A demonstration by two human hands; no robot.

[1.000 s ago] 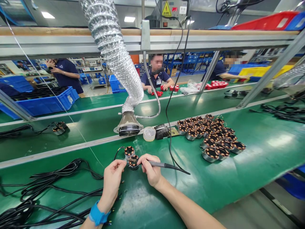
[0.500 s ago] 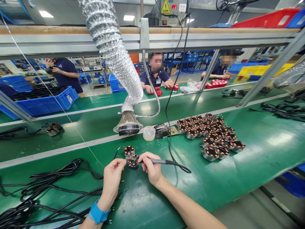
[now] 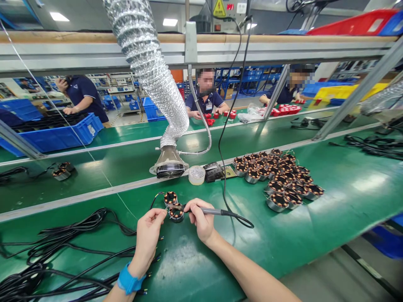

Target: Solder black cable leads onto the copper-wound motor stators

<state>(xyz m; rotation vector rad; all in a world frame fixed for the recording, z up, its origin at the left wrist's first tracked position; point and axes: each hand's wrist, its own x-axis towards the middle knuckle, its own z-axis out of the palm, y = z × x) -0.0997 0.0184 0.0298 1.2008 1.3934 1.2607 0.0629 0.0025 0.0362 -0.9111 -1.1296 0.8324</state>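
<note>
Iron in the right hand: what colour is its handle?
Grey: the handle shows best in the head view, the only one.

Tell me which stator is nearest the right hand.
The front stator of the pair beside the right hand; its partner sits behind it, the clustered stators farther right.

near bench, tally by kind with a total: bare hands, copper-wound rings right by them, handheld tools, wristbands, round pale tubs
Hands: 2 (left hand, right hand)
Copper-wound rings: 2
Handheld tool, a soldering iron: 1
Blue wristband: 1
Round pale tub: 1
Total: 7
</note>
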